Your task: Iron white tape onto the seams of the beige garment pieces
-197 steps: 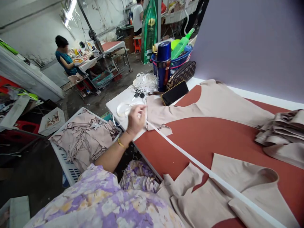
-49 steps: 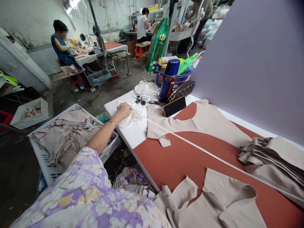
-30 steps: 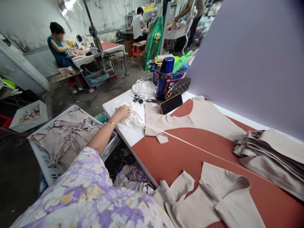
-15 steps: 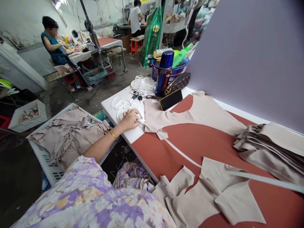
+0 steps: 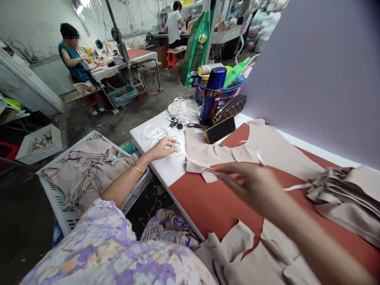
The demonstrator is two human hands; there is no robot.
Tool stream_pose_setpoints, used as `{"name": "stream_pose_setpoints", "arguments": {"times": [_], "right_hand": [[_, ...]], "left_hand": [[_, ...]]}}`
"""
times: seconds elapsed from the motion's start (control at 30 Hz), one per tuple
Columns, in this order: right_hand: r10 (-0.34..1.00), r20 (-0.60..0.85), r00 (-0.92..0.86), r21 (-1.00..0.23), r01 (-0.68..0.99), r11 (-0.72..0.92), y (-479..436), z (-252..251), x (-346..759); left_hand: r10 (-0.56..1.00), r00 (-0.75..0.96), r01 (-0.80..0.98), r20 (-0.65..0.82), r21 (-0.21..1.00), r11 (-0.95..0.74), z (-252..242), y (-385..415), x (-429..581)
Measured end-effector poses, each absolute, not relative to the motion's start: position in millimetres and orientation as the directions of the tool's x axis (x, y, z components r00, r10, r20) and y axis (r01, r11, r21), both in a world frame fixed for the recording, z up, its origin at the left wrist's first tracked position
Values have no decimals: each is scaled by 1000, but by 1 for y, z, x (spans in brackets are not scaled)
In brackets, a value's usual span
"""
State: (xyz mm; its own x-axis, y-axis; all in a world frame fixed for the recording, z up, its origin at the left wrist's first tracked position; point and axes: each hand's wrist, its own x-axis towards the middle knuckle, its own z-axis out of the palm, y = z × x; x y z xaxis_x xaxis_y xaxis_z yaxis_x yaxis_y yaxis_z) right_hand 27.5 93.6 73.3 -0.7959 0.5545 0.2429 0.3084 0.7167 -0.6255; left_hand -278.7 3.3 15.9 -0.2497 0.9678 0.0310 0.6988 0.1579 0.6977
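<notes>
My left hand (image 5: 162, 149) is at the left end of the table, thumb and fingers closed round a narrow white tape (image 5: 194, 160). Loops of the same tape lie beneath and behind it. My right hand (image 5: 247, 180), smeared by motion, reaches in from the right; its fingertips are at the tape's other visible stretch, with thumb and forefinger together. Under the tape a beige fabric piece (image 5: 231, 153) lies spread across the table. More beige pieces (image 5: 237, 253) lie at the near edge, partly behind my right forearm.
A tangle of white tape (image 5: 184, 111), a phone (image 5: 220, 130), a blue flask (image 5: 212, 97), a patterned pouch (image 5: 230, 109) and a blue basket (image 5: 197, 89) stand at the back. Stacked fabric (image 5: 350, 198) lies right. A white crate (image 5: 61, 198) of beige pieces stands left. Two people sit farther off.
My right hand has come into view from the right, over the table. My left hand has lifted slightly off the tape coil. The long tape across the table has shifted toward the back.
</notes>
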Motion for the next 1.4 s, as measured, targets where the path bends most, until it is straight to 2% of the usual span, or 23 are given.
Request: {"name": "stream_pose_setpoints", "arguments": {"times": [0.07,0.2,0.37,0.5,0.63,0.77,0.9,1.03,1.07,1.13,1.17,1.23,1.27,1.3,1.4], "right_hand": [[531,233,-815,-638,284,716,84,59,-5],[606,287,-742,-621,338,707,72,29,-65],[598,349,-721,-593,324,737,74,19,-93],[607,353,-712,-670,260,695,81,15,-100],[646,321,-693,-822,135,553,94,7,-97],[679,219,-701,-954,-8,298,103,10,-84],[675,163,-720,-986,-147,81,102,25,-75],[647,195,-737,-966,-260,-5,98,46,-67],[645,230,-729,-961,-273,35,98,52,-63],[618,356,-701,-933,-234,272,99,67,-54],[587,440,-679,-876,-180,448,101,76,-49],[495,593,-635,-664,-37,747,105,91,-39],[468,636,-613,-580,20,814,107,97,-34],[470,661,-585,-547,54,836,109,101,-30],[576,646,-501,-662,8,749,115,101,-21]], "left_hand": [[968,-249,685,39,714,147,16,4,-280],[965,-257,663,61,737,130,15,5,-280],[959,-272,606,77,788,109,16,7,-279],[963,-254,581,92,810,76,15,8,-279],[946,-305,683,107,717,139,10,6,-283],[930,-357,741,91,633,223,4,5,-285],[912,-405,757,71,586,290,-2,6,-282],[899,-437,765,36,540,351,-10,6,-278],[897,-442,766,27,532,362,-12,6,-276],[891,-453,767,20,518,378,-17,4,-274],[890,-456,769,21,513,382,-20,3,-273],[886,-463,770,27,506,388,-24,2,-272],[884,-467,770,29,504,390,-25,1,-272],[882,-471,769,30,503,394,-26,1,-272],[879,-475,766,27,505,399,-25,0,-275]]}}
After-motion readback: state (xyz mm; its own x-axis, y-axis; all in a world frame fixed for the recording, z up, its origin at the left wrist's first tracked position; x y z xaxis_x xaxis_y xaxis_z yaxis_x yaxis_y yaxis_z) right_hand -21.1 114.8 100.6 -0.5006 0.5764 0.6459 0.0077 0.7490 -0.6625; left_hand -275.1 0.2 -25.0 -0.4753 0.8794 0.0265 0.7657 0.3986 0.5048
